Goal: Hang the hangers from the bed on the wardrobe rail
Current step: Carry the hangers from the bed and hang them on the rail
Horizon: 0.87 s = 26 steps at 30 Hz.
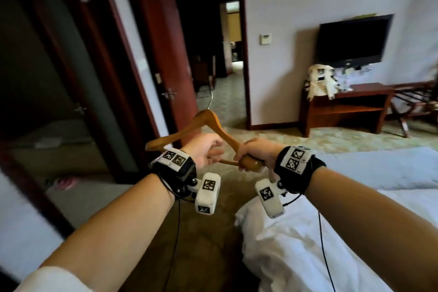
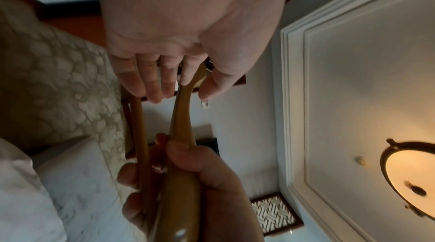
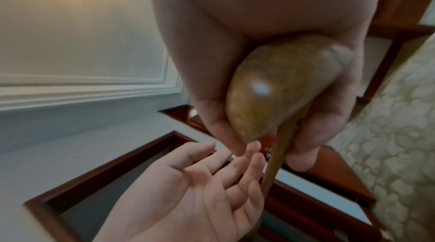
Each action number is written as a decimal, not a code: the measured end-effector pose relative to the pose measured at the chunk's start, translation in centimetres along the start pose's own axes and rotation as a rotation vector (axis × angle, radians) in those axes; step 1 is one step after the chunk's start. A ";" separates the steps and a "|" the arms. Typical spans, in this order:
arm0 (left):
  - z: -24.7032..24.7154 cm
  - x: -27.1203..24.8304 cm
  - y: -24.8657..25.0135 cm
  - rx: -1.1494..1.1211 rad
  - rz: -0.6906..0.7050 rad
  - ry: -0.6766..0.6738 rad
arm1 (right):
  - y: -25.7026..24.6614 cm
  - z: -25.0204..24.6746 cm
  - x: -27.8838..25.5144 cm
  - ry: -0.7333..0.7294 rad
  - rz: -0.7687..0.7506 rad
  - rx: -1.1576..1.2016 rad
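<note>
A wooden hanger [image 1: 208, 123] with a metal hook [image 1: 209, 99] is held up in the air over the floor beside the bed [image 1: 331, 244]. My right hand [image 1: 246, 156] grips its thick right shoulder end [image 3: 280, 87] and the thin crossbar [image 2: 141, 134]. My left hand [image 1: 218, 150] is beside it, palm up with its fingers straight [image 3: 223, 168]. Its fingertips reach in between the crossbar and the hanger's arm [image 2: 182, 115], with the thumb [image 2: 219, 82] on the far side. No wardrobe rail is in sight.
A dark opening with a red-brown frame [image 1: 47, 78] fills the left. An open red-brown door [image 1: 156, 42] and a doorway [image 1: 213, 54] lie ahead. At the right stand a low wooden cabinet [image 1: 343, 106] and a wall TV [image 1: 353, 40]. Patterned carpet [image 1: 189, 232] runs alongside the bed.
</note>
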<state>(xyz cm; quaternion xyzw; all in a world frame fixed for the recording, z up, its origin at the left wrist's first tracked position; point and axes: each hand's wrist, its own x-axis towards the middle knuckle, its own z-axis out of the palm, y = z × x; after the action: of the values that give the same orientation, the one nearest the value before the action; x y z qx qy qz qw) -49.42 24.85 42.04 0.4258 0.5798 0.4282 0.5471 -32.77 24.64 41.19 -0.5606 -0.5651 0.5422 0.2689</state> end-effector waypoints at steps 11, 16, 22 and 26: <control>-19.9 -7.8 -2.1 -0.269 -0.035 0.303 | -7.9 17.4 1.4 -0.383 -0.207 -0.245; -29.3 -12.6 -4.5 -0.357 -0.056 0.495 | -11.1 27.3 0.6 -0.584 -0.304 -0.425; -39.4 -18.7 -6.5 -0.356 -0.047 0.650 | -14.9 38.0 -1.7 -0.682 -0.454 -0.564; -45.6 -23.0 -6.9 -0.390 -0.022 0.714 | -17.6 45.8 -2.9 -0.670 -0.589 -0.666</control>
<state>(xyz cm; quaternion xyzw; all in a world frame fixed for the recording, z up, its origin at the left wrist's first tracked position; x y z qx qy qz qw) -94.26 -0.51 43.18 0.1324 0.6457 0.6451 0.3865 -79.90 11.55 45.89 -0.2308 -0.8934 0.3849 0.0229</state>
